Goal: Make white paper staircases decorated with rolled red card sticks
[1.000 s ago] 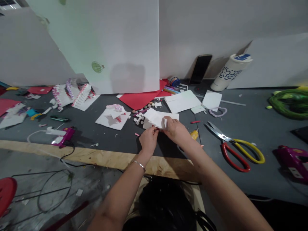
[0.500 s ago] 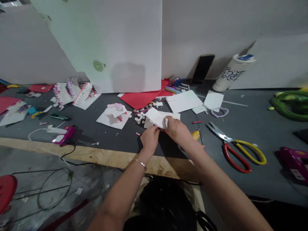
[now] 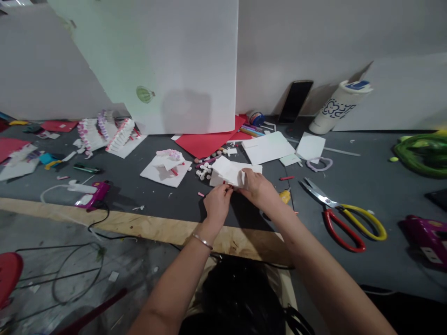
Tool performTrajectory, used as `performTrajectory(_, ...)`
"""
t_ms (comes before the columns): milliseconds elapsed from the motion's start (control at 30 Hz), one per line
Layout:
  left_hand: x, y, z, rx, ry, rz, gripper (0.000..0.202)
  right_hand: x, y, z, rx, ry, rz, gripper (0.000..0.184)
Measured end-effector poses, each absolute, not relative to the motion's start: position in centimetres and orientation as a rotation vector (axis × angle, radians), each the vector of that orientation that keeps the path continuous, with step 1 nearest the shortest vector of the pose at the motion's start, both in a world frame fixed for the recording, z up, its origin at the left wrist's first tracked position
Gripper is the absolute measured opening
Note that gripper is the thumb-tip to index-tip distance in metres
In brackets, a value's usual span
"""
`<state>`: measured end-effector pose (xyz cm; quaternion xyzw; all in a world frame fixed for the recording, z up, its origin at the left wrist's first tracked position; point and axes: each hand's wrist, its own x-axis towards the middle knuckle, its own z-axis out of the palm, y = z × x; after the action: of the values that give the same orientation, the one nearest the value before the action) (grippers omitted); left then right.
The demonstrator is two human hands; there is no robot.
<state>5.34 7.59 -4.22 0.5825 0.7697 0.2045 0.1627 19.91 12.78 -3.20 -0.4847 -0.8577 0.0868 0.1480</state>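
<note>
A small white board piece [image 3: 228, 171] is tilted over a flat white sheet [image 3: 252, 168] near the front of the table. Thumb and fingers of my right hand [image 3: 259, 187] are closed on its right side. At its front edge, my left hand [image 3: 217, 201] is closed with the fingertips pinched together. A bit of red shows just above those fingertips, but what they grip is too small to make out. To the left stands a small white model with pink-and-white trim [image 3: 171, 160] on a square white base. Several white round pieces [image 3: 203, 172] lie between it and my hands.
Large scissors [image 3: 328, 201] with red and yellow handles lie right of my right arm. A yellow bottle [image 3: 284, 196] is beside that forearm. Behind are a phone [image 3: 295, 101], a white tumbler [image 3: 337, 107] and red sheets [image 3: 206, 142]. A purple power strip [image 3: 96, 195] sits at left.
Both hands stay at nearly the same place on the white board piece. The view has shifted very slightly; a little more red shows by my left fingertips.
</note>
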Motion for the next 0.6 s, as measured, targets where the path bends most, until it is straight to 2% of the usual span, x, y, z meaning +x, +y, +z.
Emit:
performTrajectory(300, 5.3, 7.8, -4.2, 1.683, 2.172, 0.599, 0.018, 20.8, 13.5, -4.1, -1.231, -2.496, 0.346, 0.058)
performTrajectory(467, 5.0, 7.1, -3.8, 1.599, 2.115, 0.757, 0.019, 21.5, 13.4, -3.7, -1.259, -2.540, 0.294, 0.070)
performTrajectory(600, 4.2, 6.0, -3.4, 1.439, 1.977, 0.917, 0.017, 21.9, 13.3, -3.5, -1.385, -2.580, 0.239, 0.069)
